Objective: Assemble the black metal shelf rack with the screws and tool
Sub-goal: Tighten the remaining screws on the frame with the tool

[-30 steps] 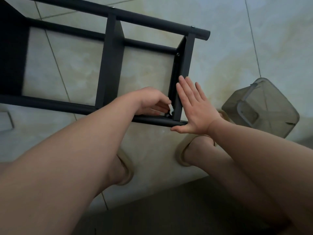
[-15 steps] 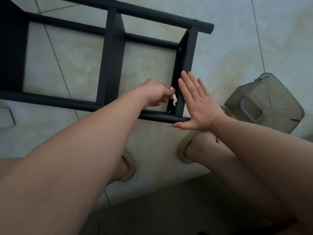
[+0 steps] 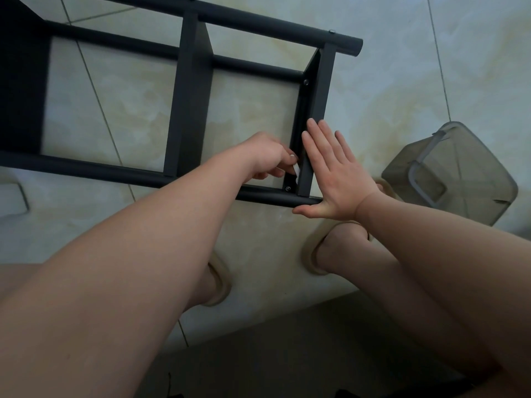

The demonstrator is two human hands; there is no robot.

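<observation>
Fingers [image 3: 285, 160] of your left hand [image 3: 264, 155] pinch a small white tool [image 3: 296, 171] inside the black rack [image 3: 188, 96] lying on the floor [image 3: 388, 96], your right hand [image 3: 339, 182] pressed flat against its end bar [image 3: 319, 93].

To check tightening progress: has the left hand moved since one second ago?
Yes. The left hand, pinching the white tool, has moved off the corner screw, up along the end bar; a gap to the lower tube now shows.
</observation>
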